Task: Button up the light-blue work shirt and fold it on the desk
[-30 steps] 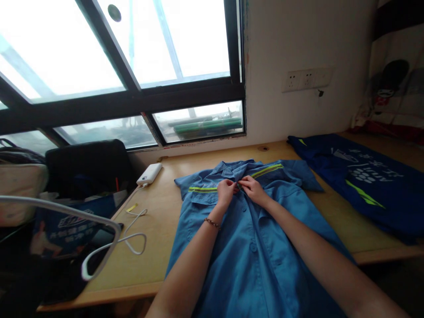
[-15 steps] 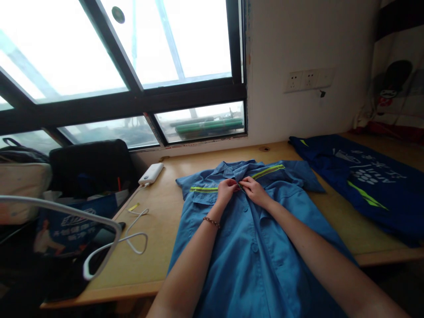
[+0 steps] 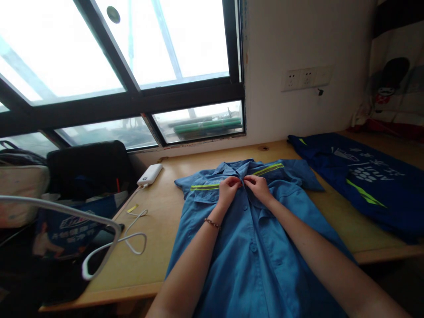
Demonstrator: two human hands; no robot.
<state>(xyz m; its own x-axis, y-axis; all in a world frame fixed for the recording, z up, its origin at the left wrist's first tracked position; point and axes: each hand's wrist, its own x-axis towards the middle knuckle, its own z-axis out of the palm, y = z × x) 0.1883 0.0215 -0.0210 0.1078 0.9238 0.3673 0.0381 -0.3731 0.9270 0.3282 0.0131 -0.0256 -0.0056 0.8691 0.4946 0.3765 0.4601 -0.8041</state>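
A blue short-sleeved work shirt [image 3: 228, 256] with yellow-green stripes across the chest lies front up, its lower part reaching over the near table edge. My left hand [image 3: 229, 191], a beaded bracelet on its wrist, pinches the front placket just below the collar. Opposite it, my right hand [image 3: 257, 187] pinches the other front edge of the shirt. The fingertips of both hands are close together, with a small gap between them. Buttons [image 3: 253, 247] show down the placket below my hands. Whatever small part sits between the fingertips is hidden.
At right lies a dark blue garment [image 3: 371, 176] with white print. A white power bank [image 3: 149, 175] with a looping white cable [image 3: 132, 238] rests on the wooden table [image 3: 149, 260] at left. Beyond the left edge are a black chair [image 3: 89, 168] and bags [image 3: 23, 194].
Both hands have shifted slightly up towards the collar, and their fingertips have moved a little apart. Each still pinches the shirt front. The view has turned slightly.
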